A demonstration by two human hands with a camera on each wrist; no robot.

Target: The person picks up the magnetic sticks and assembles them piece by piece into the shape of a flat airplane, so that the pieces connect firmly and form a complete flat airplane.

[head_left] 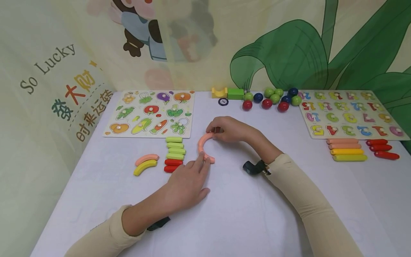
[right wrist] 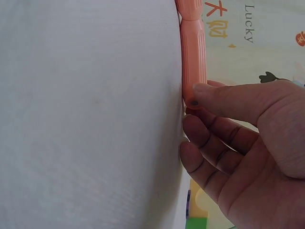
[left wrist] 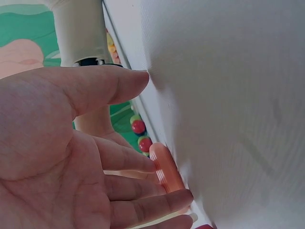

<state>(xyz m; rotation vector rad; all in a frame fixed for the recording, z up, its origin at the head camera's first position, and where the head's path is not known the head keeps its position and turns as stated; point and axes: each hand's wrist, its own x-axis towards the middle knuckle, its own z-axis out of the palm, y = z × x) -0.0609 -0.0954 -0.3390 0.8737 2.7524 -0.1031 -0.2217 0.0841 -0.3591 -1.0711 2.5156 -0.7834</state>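
- The segmented pink curve (head_left: 201,144) lies mid-counter, between the hands, its hollow side facing right.
- The left hand (head_left: 187,184) reaches in from the near left and touches the curve's near part; its fingers are extended and slightly spread, the thumb held apart.
- The right hand (head_left: 232,129) is at the curve's far end, which it pinches between thumb and fingers.
- Just left of the left hand lie two red sticks (head_left: 173,162); in the head view the hand partly covers the nearer one's right end.
- Four pale green sticks (head_left: 174,145) line up beyond the red pair, left of the curve.
- Farther left, a short pink arc (head_left: 147,158) lies against a yellow arc (head_left: 145,167).
- The vegetable board (head_left: 139,109) spans the far left, its right edge near the curve.
- Beyond the right hand stand a yellow block (head_left: 219,93) and a green block (head_left: 235,94), with a dark disc (head_left: 223,102) just nearer.
- Red, green and blue balls (head_left: 267,104) cluster at the far edge, right of the blocks.
- The number board (head_left: 340,117) lies far right; nearer, coloured sticks (head_left: 346,151) and three red pieces (head_left: 386,155) sit side by side.
- A white cloth covers the counter (head_left: 257,207); a printed curtain (head_left: 285,53) hangs behind.
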